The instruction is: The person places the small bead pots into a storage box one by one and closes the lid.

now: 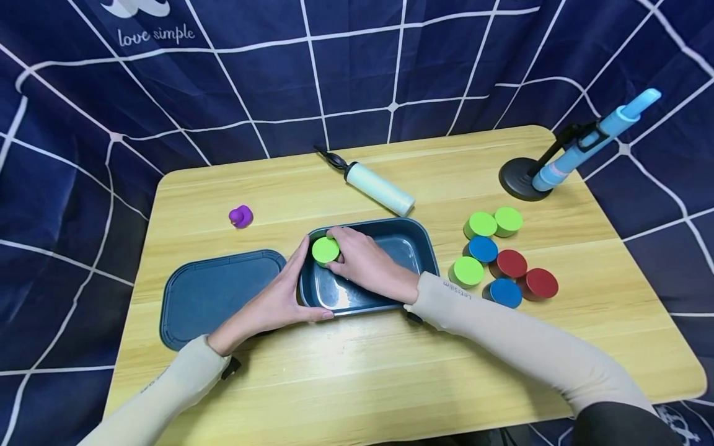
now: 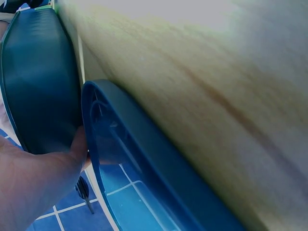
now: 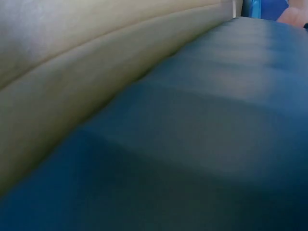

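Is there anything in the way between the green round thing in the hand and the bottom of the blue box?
No, nothing visible. The right hand grips the green cylinder inside the left end of the blue box; the blue lid lies beside the box, not over it. The cylinder's underside is hidden.

Surface (image 1: 368,378): pale wood-grain, rounded corners. Dark blue tub (image 1: 428,244) stands near middle, upright; dark blue lid (image 1: 214,300) lies flat just left. Purple figurine (image 1: 241,217) at far left, beyond lid. Pale blue pump (image 1: 379,189) with black end lies slantwise beyond tub. Right: clustered discs, three green (image 1: 466,272), two blue (image 1: 483,249), two red (image 1: 541,284). Far right: round black stand base (image 1: 517,179).
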`<state>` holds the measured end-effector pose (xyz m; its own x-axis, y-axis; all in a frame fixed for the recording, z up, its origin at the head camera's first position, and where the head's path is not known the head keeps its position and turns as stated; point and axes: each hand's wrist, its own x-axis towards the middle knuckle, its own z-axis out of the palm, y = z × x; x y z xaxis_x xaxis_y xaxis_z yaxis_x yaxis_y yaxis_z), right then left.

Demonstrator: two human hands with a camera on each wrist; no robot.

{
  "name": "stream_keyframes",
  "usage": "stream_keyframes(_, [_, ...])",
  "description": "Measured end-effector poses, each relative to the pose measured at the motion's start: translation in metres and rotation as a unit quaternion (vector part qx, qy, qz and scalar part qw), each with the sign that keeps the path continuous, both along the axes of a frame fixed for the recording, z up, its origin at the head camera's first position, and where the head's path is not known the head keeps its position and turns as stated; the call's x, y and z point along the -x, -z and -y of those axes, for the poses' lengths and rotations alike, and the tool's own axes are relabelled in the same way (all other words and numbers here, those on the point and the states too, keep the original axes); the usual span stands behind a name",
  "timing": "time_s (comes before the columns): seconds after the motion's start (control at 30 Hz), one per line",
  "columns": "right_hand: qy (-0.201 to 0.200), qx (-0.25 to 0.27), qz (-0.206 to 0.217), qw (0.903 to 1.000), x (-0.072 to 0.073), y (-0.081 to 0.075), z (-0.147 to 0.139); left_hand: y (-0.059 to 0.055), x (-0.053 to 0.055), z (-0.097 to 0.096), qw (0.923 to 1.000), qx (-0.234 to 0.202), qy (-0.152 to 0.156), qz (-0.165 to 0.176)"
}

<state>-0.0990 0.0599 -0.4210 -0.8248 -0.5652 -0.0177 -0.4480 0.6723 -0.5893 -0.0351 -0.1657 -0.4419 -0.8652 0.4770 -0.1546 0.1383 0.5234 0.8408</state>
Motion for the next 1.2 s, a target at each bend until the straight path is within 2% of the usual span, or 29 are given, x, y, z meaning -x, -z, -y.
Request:
stream_keyframes(0.17, [-0.002,0.011,0.006,0.9999,-0.001,-0.001,-0.002,0.0,0.0,0.0,1.0,0.004,0.0,-0.001])
stream_keyframes(0.43, [0.023,0.019,0.035,0.999,-0.005,-0.007,-0.01,0.001,0.0,0.002,0.9999,0.007,-0.007,0.003])
stream_keyframes(0.77, [0.036,0.052,0.026,0.9977,-0.008,-0.013,-0.023,0.0,-0.001,0.002,1.0,0.005,-0.004,-0.001])
stream_keyframes(0.93, [0.039,0.064,0.008,0.9972,-0.009,-0.016,-0.03,0.0,-0.001,0.002,1.0,0.004,-0.005,-0.001])
stream_keyframes(1.2, [0.071,0.093,0.003,0.9932,-0.014,-0.024,-0.051,0.002,0.0,0.001,1.0,0.001,-0.006,-0.002])
